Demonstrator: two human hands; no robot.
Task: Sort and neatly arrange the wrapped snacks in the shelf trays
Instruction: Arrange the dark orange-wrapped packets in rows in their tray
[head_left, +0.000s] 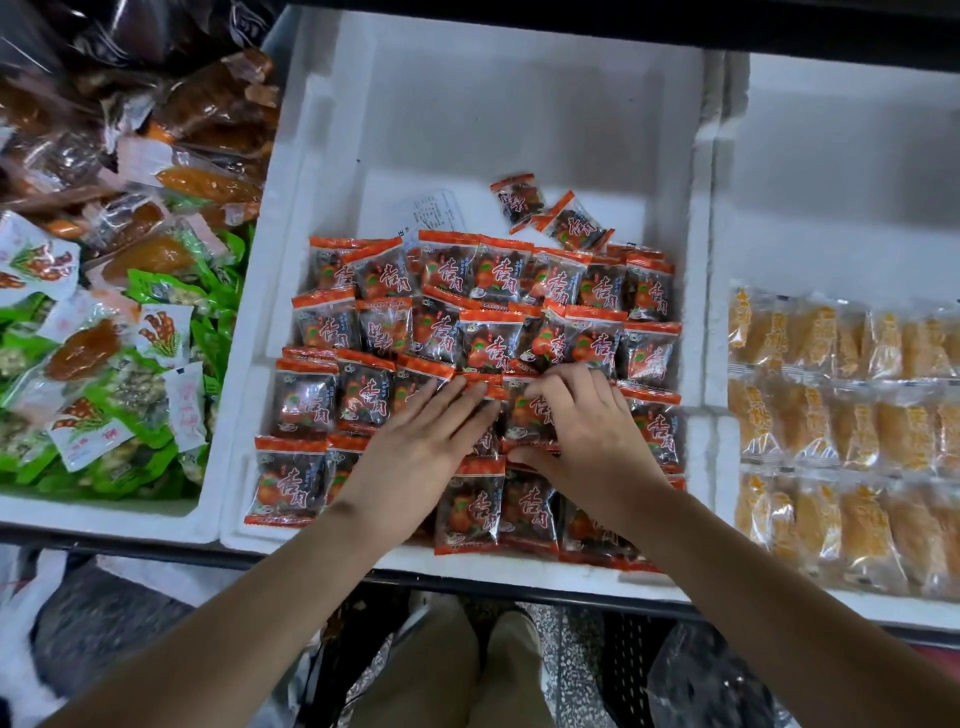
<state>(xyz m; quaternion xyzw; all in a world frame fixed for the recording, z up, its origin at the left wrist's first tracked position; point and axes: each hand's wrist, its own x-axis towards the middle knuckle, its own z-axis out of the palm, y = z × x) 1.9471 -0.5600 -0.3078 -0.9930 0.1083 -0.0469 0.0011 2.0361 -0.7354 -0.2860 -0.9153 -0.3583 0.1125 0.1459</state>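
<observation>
Snack packets against near tray rim, bare floor behind

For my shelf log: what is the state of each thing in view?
left hand: flat, fingers straight, resting on red packets
right hand: fingers and thumb curled round the held packet
red packets: overlapping rows in the middle tray
two loose packets: tilted, behind the rows
paper slip: behind the rows, partly covered
mixed snacks: jumbled in the left tray
yellow snacks: neat rows in the right tray
</observation>
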